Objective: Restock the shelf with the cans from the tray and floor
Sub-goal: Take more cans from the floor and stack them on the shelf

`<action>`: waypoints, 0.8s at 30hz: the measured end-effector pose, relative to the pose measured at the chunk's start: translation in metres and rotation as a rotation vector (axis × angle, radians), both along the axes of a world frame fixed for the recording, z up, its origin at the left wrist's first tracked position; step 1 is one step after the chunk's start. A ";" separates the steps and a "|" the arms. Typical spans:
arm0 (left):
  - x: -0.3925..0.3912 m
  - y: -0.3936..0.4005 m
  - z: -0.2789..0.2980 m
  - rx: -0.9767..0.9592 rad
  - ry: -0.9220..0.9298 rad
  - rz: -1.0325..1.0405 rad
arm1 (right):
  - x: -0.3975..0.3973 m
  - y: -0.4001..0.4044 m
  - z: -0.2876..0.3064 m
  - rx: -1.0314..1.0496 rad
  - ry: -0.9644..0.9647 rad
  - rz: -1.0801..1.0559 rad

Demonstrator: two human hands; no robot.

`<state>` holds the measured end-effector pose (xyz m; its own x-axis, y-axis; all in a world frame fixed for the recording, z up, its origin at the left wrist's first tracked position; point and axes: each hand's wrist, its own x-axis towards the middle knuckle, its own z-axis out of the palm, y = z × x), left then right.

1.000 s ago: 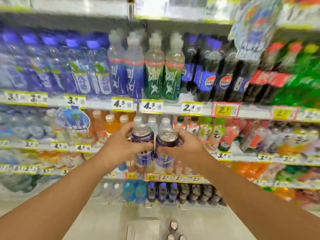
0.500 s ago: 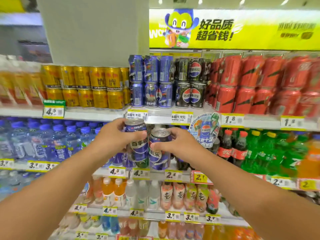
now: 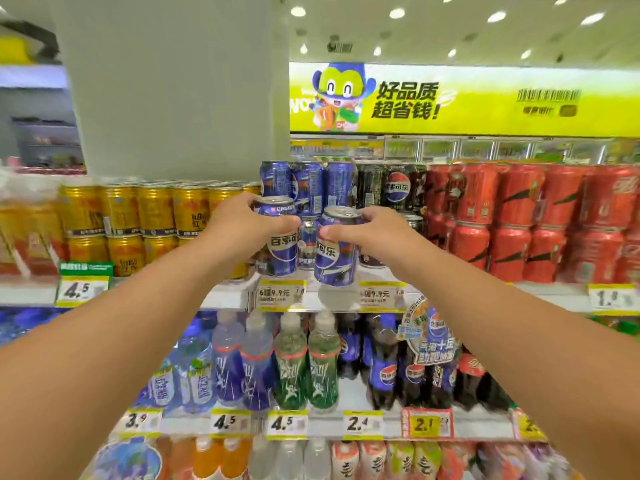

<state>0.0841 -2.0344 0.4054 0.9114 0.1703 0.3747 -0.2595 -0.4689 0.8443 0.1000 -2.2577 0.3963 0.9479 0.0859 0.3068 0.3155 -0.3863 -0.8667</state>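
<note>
Both my hands are raised to the top shelf (image 3: pixel 228 297). My left hand (image 3: pixel 239 223) grips a blue cola can (image 3: pixel 282 247) by its upper part. My right hand (image 3: pixel 370 233) grips a second blue cola can (image 3: pixel 336 252) beside it, a little lower and nearer to me. Both cans are upright and sit at the front of the shelf's blue-can section, where stacked blue cans (image 3: pixel 308 187) stand behind them. A gap with one more can (image 3: pixel 306 247) shows between the two held cans. Whether the held cans touch the shelf I cannot tell.
Gold cans (image 3: pixel 156 216) fill the shelf to the left, black cola cans (image 3: pixel 394 188) and red cans (image 3: pixel 519 220) to the right. Bottled drinks (image 3: pixel 291 368) line the shelves below. A grey pillar (image 3: pixel 173 81) rises behind the gold cans.
Over the last second my view has tilted up from the lower shelves, and both hands have carried the two cans upward and forward to the top shelf's blue-can section.
</note>
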 end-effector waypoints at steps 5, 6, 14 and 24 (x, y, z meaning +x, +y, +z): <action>0.037 -0.004 -0.001 -0.007 0.016 0.050 | 0.039 0.007 0.009 -0.015 -0.030 0.002; 0.043 -0.005 -0.003 -0.001 0.016 0.057 | 0.046 0.008 0.008 -0.017 -0.026 0.012; 0.071 -0.011 -0.031 0.035 0.026 0.134 | 0.082 0.014 -0.017 -0.039 0.046 0.023; 0.081 -0.014 -0.045 0.034 0.024 0.178 | 0.091 0.036 -0.034 -0.025 0.042 0.084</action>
